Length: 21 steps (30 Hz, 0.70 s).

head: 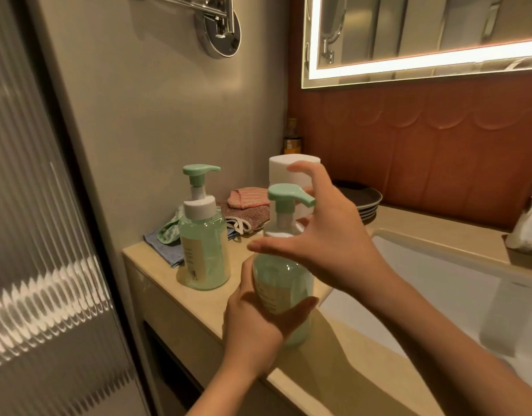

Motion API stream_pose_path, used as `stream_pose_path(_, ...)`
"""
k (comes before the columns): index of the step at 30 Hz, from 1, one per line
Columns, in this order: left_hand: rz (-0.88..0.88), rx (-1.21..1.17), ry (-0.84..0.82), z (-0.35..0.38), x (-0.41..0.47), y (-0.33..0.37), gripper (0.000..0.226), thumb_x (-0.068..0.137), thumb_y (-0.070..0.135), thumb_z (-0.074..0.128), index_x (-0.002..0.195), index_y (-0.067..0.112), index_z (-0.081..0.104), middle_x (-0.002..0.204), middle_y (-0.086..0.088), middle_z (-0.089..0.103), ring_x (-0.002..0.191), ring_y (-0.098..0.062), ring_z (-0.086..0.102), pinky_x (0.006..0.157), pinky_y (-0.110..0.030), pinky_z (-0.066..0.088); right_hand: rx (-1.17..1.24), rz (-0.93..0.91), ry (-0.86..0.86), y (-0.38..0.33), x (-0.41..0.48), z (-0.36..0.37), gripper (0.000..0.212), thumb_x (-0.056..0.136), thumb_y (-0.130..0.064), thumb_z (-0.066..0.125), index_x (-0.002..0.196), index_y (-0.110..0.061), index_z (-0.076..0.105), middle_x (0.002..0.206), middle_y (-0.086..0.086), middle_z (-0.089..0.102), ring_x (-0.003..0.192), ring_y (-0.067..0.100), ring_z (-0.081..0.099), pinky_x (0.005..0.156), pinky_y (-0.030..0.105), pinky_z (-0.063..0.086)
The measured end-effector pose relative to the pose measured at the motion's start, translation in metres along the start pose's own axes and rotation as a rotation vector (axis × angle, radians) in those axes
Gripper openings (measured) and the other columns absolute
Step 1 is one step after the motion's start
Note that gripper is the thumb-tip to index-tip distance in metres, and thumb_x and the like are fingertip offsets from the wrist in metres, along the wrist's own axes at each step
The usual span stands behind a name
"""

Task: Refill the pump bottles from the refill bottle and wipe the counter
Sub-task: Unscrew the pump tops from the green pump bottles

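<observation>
Counter (168,283) with two pump bottles. The left hand (258,313) grasps the body of the near bottle (284,280), thumb across its label, at the counter's front edge beside the sink (439,295). Pale green liquid tints the whole body. The right hand (328,244) is released, its fingers spread and arched round the green pump (288,195); contact cannot be told. The far bottle (206,253) stands upright near the left edge, also pale green to the shoulder. Folded cloths (246,205) lie at the back left corner, with a white tub (278,169), a dark bottle (292,139) and stacked plates (367,202) along the back edge.
</observation>
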<state>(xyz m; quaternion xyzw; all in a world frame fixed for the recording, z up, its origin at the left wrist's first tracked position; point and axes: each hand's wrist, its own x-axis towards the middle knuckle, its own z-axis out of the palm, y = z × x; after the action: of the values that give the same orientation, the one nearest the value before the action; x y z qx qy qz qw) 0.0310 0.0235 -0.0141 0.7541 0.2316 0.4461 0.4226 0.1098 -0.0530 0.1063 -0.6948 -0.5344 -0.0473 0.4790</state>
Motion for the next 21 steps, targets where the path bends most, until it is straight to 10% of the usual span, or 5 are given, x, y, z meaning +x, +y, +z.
stream_pose_path(3,0.012,0.038,0.017,0.000,-0.001,0.000,0.082,0.039,0.087,0.061,0.110,0.056,0.035,0.102,0.024,0.059,0.098,-0.006,0.059,0.080,-0.032,0.052,0.000,-0.065,0.014,0.003,0.002,-0.004,0.091,0.052,-0.039,0.087,0.124,-0.045,0.032,0.104,-0.019,0.050,0.102,0.012,0.055,0.084,0.035,0.054)
stream_pose_path(7,0.005,0.030,0.001,0.000,-0.001,-0.001,0.078,0.041,0.084,0.064,0.109,0.057,0.036,0.103,0.026,0.058,0.100,0.001,0.056,0.080,-0.028,0.050,0.224,-0.047,-0.267,0.008,0.006,-0.021,0.095,0.069,-0.013,0.081,0.134,-0.050,0.024,0.132,-0.009,0.045,0.106,0.020,0.061,0.090,0.033,0.053)
stream_pose_path(10,0.003,0.036,-0.011,0.000,-0.001,0.000,0.076,0.044,0.080,0.066,0.110,0.058,0.034,0.104,0.028,0.057,0.099,0.005,0.055,0.080,-0.023,0.048,0.189,-0.031,-0.279,0.009,0.005,-0.022,0.091,0.072,-0.028,0.077,0.140,-0.047,0.020,0.144,-0.009,0.035,0.126,0.011,0.044,0.099,0.025,0.040)
stream_pose_path(15,-0.019,0.026,-0.009,0.000,0.001,0.002,0.076,0.039,0.088,0.061,0.106,0.069,0.030,0.101,0.033,0.056,0.094,0.013,0.053,0.080,-0.021,0.047,-0.152,-0.048,-0.004,-0.005,-0.004,-0.009,0.100,0.055,-0.063,0.074,0.138,-0.044,0.022,0.125,-0.011,0.042,0.101,0.009,0.049,0.082,0.033,0.052)
stream_pose_path(21,0.001,0.029,0.018,0.001,-0.003,0.002,0.084,0.040,0.089,0.060,0.112,0.052,0.038,0.107,0.019,0.061,0.103,-0.007,0.058,0.086,-0.039,0.052,-0.107,-0.111,-0.038,-0.001,-0.001,-0.016,0.086,0.064,-0.034,0.081,0.135,-0.040,0.033,0.126,-0.010,0.046,0.100,0.010,0.054,0.081,0.032,0.054)
